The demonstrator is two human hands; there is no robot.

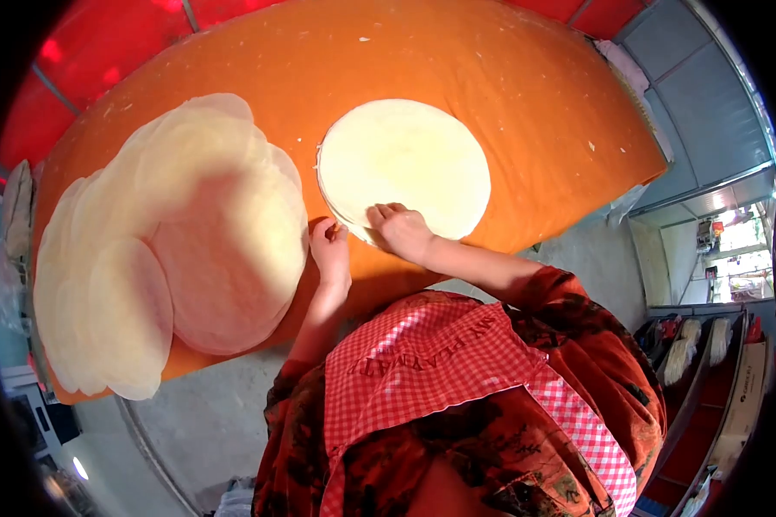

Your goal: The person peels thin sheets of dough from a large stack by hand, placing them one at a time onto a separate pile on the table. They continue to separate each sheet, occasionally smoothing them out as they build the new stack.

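Observation:
A round stack of thin, pale rice paper sheets [405, 155] lies on the orange-covered table, its left edge slightly uneven. My right hand [401, 233] rests on the near edge of this stack, fingers curled in against the sheets. Just left of it, my left hand [329, 252] is at the stack's lower left rim with thumb and fingers pinched together. What lies between those fingertips is too small to make out. Further left spreads a wide pile of overlapping, translucent round sheets [233, 267], partly under a shadow.
The orange table cover [552, 112] carries small pale scraps. Red panels [129, 52] border the far left side, and grey panels [707, 95] stand at the right. Shelves with a cardboard box [744, 396] are at lower right. My checked apron [431, 362] is close to the table edge.

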